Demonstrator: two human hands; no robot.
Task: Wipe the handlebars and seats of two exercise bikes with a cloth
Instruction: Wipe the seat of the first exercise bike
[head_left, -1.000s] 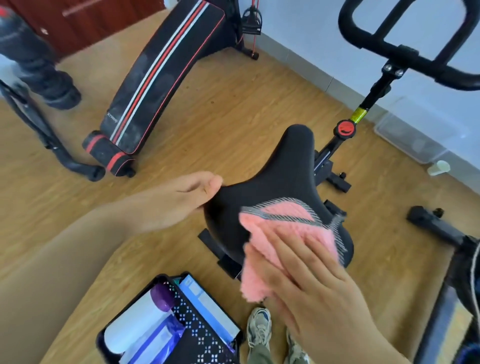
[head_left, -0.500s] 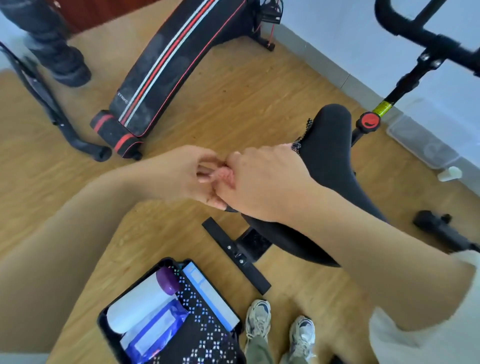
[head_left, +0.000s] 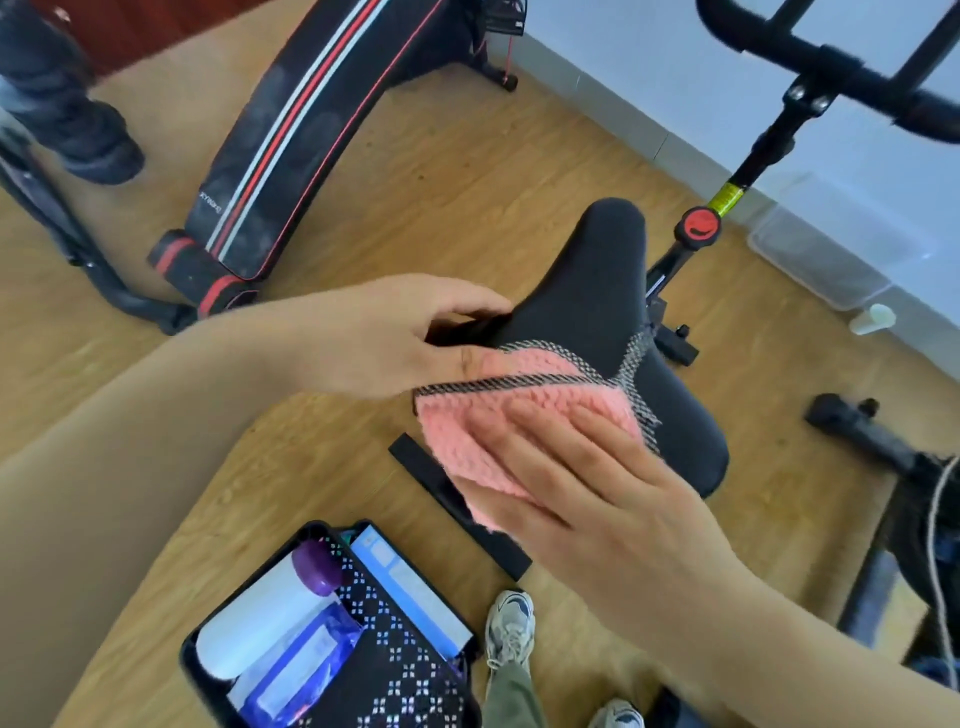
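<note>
Two hands were bunched together at the left edge of the seat (head_left: 597, 291) half a second ago, with the cloth (head_left: 519, 405) almost swallowed between them. Now the right hand (head_left: 597, 483) has swept back to the wide rear end and lies flat, fingers spread, pressing the pink cloth onto the padding. The left hand (head_left: 415, 338) has stayed at the seat's left edge, fingers curled round it and thumb just beside the cloth, apparently steadying the saddle. A second ago the right hand lay in much the same spot, so this looks like back-and-forth strokes across the seat, still in progress.

Much of the seat's rear lies under the cloth and palm, so how clean it is cannot be told. The handlebars (head_left: 831, 57) are cut off at the top and right edges. Whether the dark frame (head_left: 872, 441) on the floor at the right belongs to a second bike cannot be told.
</note>
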